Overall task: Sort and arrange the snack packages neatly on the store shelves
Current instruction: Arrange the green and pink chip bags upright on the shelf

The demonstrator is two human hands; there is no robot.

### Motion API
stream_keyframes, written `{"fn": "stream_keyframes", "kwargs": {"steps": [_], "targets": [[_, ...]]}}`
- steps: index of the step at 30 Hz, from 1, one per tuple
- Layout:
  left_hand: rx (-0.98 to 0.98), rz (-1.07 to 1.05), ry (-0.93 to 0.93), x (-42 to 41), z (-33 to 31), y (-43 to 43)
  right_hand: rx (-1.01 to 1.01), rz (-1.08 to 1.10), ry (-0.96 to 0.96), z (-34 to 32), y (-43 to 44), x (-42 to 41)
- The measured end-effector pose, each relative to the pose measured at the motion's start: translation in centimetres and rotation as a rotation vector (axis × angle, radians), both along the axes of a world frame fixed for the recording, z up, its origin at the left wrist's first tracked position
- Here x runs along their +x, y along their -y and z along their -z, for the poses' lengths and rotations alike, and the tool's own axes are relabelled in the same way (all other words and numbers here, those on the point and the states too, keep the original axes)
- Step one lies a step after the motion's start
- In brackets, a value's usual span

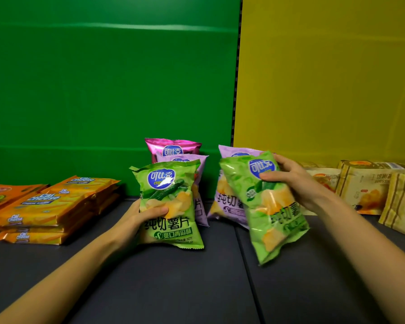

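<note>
Your left hand (147, 215) gripped one green chip bag (171, 197) upright, your right hand (290, 181) clutched a second green bag (276, 220) tilted, both just in front of the purple bags (221, 202), probably to front those rows.

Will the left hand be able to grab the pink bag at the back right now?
Probably not. The left hand is full, gripping a green bag, and that bag and a purple bag are in front of the pink bag.

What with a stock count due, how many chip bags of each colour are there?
Green bag: 2
Purple bag: 2
Pink bag: 1
Total: 5
</note>
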State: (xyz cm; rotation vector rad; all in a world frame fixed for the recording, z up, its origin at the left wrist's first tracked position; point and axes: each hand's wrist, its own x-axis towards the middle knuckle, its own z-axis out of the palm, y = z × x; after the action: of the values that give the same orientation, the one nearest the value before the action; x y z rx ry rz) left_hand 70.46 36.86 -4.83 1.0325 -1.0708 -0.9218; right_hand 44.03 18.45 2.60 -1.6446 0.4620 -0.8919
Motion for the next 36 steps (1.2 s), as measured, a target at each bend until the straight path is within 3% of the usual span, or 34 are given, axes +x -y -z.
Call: {"fn": "stream_keyframes", "kwargs": {"steps": [5, 9, 14, 21, 32, 36], "targets": [[0.059, -0.066, 0.065, 0.5, 0.7, 0.6, 0.024, -0.045, -0.095, 0.5, 1.0, -1.2], [0.069, -0.182, 0.131, 0.5, 1.2, 0.8, -0.02, 0.087, -0.112, 1.2, 0.1, -0.9], [-0.037, -0.424, 0.508, -0.8, 0.7, 0.0, -0.059, 0.316, -0.044, 1.6, -1.3, -1.1], [-0.077, -0.384, 0.43, -1.4, 1.0, 0.6, 0.047, 0.349, 0.104, 2.7, -3.3, 1.0], [-0.022, -0.345, 0.408, -1.4, 0.8, 0.3, -0.215, 0.51, -0.051, 4.6, -4.2, 3.9], [0.011, -0.347, 0.41, -1.4, 0.6, 0.2, -0.224, 0.497, -0.097, 5.0, -4.5, 3.9]]}}
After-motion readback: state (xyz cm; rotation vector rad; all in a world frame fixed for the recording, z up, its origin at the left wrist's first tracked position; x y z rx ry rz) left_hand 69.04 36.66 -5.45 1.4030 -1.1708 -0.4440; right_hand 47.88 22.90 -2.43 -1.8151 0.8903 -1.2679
